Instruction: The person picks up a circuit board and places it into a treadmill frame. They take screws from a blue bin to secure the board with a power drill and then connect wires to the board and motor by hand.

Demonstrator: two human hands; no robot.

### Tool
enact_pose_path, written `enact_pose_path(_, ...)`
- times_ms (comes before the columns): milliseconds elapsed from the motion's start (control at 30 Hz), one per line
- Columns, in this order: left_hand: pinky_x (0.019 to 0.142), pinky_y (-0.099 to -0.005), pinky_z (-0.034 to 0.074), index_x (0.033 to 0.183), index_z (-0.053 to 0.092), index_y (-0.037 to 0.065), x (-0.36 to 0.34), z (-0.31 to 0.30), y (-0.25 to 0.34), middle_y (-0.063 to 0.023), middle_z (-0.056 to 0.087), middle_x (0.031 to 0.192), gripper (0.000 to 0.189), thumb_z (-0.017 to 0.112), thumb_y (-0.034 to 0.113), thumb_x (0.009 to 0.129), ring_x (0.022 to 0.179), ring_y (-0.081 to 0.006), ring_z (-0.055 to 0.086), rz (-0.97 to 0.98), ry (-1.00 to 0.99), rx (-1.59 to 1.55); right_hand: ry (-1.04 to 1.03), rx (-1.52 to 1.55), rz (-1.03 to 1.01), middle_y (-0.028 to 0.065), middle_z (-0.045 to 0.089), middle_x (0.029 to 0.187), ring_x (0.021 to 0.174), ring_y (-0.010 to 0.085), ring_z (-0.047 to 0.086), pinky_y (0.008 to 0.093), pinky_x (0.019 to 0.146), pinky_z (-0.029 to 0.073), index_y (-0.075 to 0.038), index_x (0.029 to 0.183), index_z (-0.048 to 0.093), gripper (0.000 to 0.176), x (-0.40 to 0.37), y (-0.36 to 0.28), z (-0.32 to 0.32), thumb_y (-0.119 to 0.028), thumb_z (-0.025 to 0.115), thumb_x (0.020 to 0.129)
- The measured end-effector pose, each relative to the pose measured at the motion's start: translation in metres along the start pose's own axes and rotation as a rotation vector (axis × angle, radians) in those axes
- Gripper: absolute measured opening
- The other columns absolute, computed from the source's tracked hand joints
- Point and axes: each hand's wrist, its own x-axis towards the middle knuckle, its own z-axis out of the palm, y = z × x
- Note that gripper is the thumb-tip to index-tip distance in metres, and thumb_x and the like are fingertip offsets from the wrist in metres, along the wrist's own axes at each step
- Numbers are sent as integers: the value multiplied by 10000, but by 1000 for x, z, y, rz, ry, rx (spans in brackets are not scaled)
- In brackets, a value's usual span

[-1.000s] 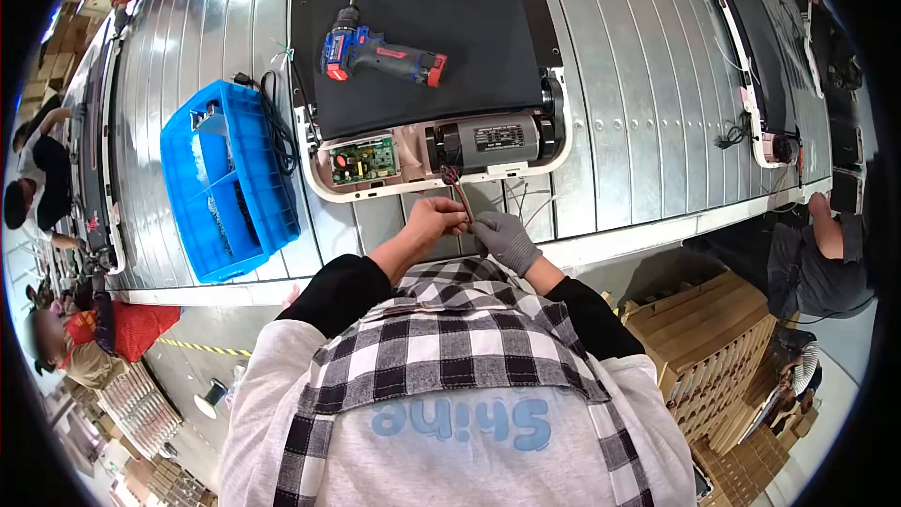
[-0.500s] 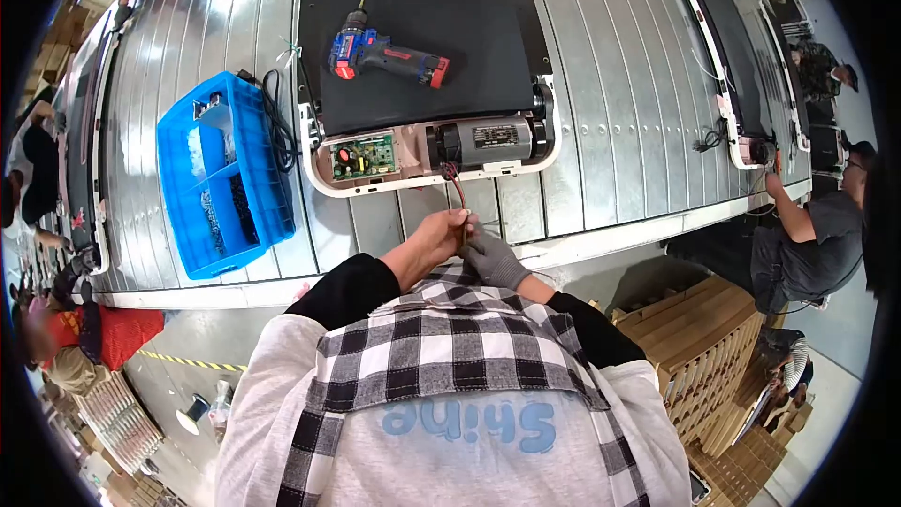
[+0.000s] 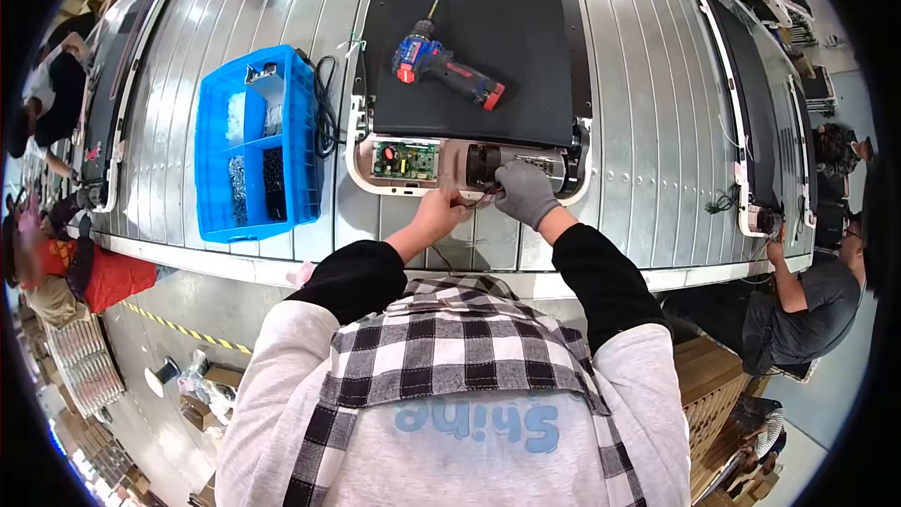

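My bare left hand (image 3: pixel 437 217) is closed at the front rim of the white frame (image 3: pixel 375 187), pinching thin red and dark wires (image 3: pixel 480 199). A length of wire trails from it toward my body. My right hand (image 3: pixel 526 193), in a grey glove, has its fingers closed on the same wires beside the motor (image 3: pixel 485 161) and partly covers that motor. Left of the motor, a green circuit board (image 3: pixel 405 161) sits inside the frame. Over the black belt (image 3: pixel 469 28) behind lies a blue and red cordless drill (image 3: pixel 447 66).
A blue divided bin (image 3: pixel 214 160) with small hardware stands left, a black cable (image 3: pixel 326 113) beside it. The ribbed metal table (image 3: pixel 648 131) carries another belt unit (image 3: pixel 746 122) at right. Co-workers, one in a dark shirt (image 3: pixel 809 296), are on both sides.
Both hands have moved forward from near my chest to the frame's front edge. My right hand has gone to the motor, farther from the left. The view has shifted.
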Motion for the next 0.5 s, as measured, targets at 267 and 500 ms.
enact_pose_path(267, 638, -436, 481, 719, 594, 42, 34, 5, 0, -133, 594, 765, 48, 584, 32, 674, 732, -343, 594, 337, 109, 292, 29, 45, -5, 92, 543, 833, 817, 288, 552, 399, 669, 452, -99, 817, 565, 217, -11, 8, 0, -156, 650, 626)
enact_pose_path(500, 704, -415, 486, 764, 627, 16, 27, 3, 13, -167, 618, 779, 81, 623, 44, 689, 783, -348, 602, 162, 92, 286, 163, -20, -283, 54, 517, 972, 973, 232, 485, 401, 862, 397, -129, 907, 611, 223, -6, -12, 2, -176, 567, 694)
